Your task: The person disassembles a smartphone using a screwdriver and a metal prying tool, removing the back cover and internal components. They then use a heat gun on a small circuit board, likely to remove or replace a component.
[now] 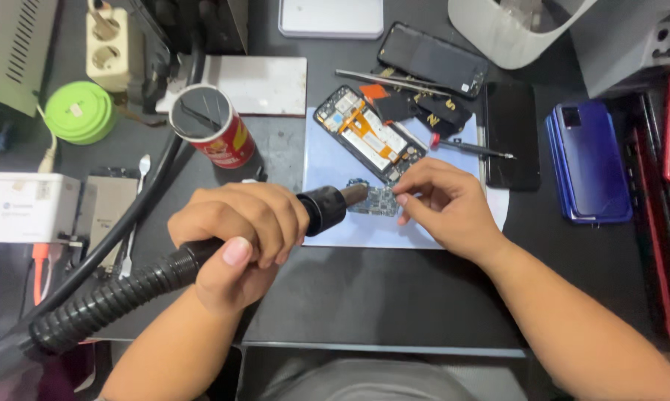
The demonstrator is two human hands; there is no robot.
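Observation:
My left hand (pixel 234 234) grips a black hot-air wand (pixel 324 208) with a ribbed hose (pixel 105 301) trailing to the lower left. Its metal nozzle points right at a small blue circuit board (pixel 379 200) lying on a pale mat (pixel 327 160). My right hand (pixel 442 204) rests on the mat with its fingertips pinching the board's right edge. Just behind the board lies an opened phone (pixel 368 132) with its orange and white insides showing.
A red can (pixel 216 128) holding tweezers stands at the left of the mat. A screwdriver (pixel 472 148), a black phone screen (pixel 511 135), a blue phone (pixel 587 160), a green round case (pixel 80 111), a power strip (pixel 106 46) and white boxes (pixel 27 208) surround the work area.

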